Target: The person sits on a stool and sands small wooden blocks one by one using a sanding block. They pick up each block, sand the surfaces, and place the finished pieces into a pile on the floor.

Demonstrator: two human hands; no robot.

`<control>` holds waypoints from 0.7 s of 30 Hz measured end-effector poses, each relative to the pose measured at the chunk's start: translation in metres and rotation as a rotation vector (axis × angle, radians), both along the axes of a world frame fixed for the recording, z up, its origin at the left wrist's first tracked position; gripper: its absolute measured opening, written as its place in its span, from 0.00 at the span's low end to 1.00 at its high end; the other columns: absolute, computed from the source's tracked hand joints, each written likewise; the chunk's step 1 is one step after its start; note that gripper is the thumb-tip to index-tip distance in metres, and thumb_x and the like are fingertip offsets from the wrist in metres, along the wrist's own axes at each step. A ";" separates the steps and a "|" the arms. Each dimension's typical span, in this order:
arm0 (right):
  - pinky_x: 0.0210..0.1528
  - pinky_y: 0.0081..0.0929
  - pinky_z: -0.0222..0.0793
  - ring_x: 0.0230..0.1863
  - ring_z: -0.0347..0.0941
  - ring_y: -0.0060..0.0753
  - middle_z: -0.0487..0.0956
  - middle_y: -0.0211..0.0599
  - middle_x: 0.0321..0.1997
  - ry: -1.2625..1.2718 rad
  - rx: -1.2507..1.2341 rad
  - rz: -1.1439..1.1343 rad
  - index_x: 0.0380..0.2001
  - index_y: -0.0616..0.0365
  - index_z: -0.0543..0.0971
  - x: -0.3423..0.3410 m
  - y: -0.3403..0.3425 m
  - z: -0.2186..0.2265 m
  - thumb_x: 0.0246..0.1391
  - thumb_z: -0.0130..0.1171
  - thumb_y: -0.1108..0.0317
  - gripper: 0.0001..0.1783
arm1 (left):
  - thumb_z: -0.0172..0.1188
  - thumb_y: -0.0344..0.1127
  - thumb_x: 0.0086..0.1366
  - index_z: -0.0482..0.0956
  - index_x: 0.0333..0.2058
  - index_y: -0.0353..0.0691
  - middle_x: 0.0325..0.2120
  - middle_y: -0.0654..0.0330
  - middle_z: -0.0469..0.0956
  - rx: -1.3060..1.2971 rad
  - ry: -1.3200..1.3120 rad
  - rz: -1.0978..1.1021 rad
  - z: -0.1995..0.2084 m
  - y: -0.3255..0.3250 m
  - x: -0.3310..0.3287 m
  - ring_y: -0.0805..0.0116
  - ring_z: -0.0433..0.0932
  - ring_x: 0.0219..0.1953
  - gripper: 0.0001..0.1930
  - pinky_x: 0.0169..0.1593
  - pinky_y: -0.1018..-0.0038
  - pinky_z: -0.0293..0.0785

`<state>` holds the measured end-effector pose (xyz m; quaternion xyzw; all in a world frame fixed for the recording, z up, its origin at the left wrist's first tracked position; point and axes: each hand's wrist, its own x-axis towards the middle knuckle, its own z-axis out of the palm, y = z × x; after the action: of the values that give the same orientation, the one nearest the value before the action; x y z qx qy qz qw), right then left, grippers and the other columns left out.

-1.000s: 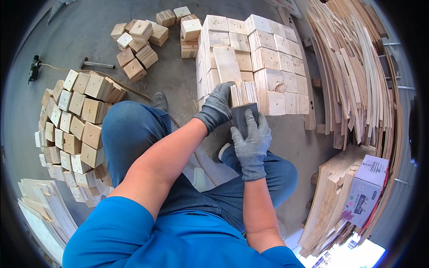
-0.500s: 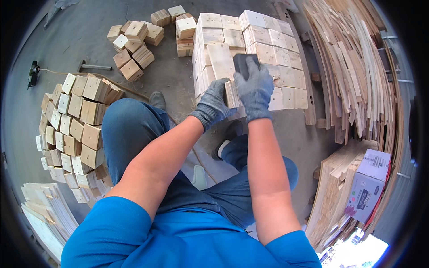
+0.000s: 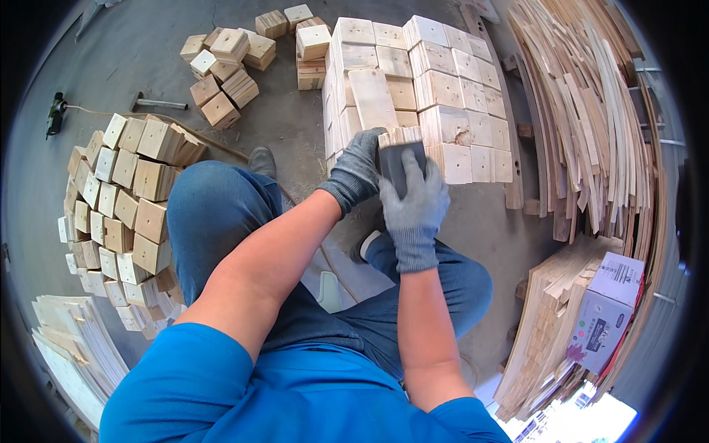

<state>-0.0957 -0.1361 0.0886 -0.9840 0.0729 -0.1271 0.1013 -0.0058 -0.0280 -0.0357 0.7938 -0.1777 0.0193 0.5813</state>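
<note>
Gray knitted gloves cover both hands. In front of the stack, my left hand (image 3: 358, 164) is closed on the left side of a layered wooden block (image 3: 400, 136). My right hand (image 3: 415, 203) grips a dark, flat sanding block (image 3: 392, 165) and lays it against the near face of that wooden block, hiding most of the face. Just beyond my hands stands a large stack of wooden blocks (image 3: 443, 85), many with a small hole in the face. A pale short board (image 3: 373, 100) rests on the stack.
More blocks (image 3: 118, 214) are piled at the left, and several lie loose (image 3: 225, 74) at the far left. A hammer (image 3: 159, 103), a black-green air tool (image 3: 55, 114) and its hose are on the floor. Long wood strips (image 3: 583, 140) and a carton (image 3: 605, 310) line the right.
My right hand has drawn the sanding block toward me, from the wooden block's far end down over its near face. My left hand keeps its hold with a slight shift.
</note>
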 end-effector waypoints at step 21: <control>0.66 0.59 0.68 0.65 0.71 0.66 0.71 0.60 0.71 0.042 0.039 -0.005 0.71 0.43 0.77 -0.035 0.004 0.000 0.54 0.75 0.50 0.41 | 0.72 0.34 0.54 0.68 0.67 0.37 0.58 0.38 0.72 0.051 -0.072 -0.030 -0.007 0.001 0.004 0.37 0.72 0.64 0.41 0.71 0.56 0.69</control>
<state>-0.1309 -0.1319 0.0885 -0.9841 0.0799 -0.1054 0.1185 -0.0022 -0.0267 -0.0430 0.8044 -0.2109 0.0348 0.5543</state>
